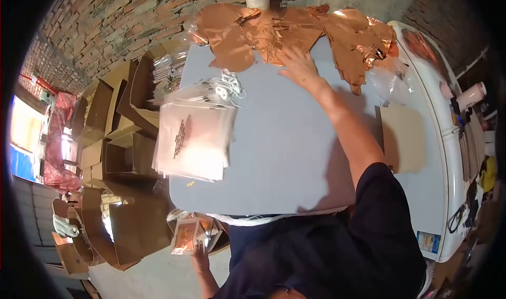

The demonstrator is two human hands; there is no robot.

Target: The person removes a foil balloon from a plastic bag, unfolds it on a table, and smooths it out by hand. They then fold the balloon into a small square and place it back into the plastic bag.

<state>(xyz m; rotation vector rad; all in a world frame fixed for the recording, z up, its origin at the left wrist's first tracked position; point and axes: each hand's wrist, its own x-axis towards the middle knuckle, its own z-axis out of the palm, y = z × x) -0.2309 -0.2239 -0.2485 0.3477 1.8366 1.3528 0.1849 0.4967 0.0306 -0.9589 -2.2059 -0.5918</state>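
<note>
Overhead, a person works at a grey table with the right hand on copper foil.
Broadest is the grey table (279, 151), with open cardboard boxes (134, 225) crowding the floor to its left; the copper foil (226, 35) lies crumpled and flattened along the table's far edge; the right hand (301, 72) meets its near edge, palm down, fingers spread; a stack of clear bags (197, 135) lies on the table's left part, a strip of small dark marks down its middle; a brown card (405, 138) lies to the right; low on the left, the left hand (200, 256) touches the lower right of a clear packet (184, 237) with coppery contents, though whether it pinches cannot be told; white string (228, 86) is bunched by the bags' upper corner; smallest, a yellow scrap (191, 183) lies just below them.
</note>
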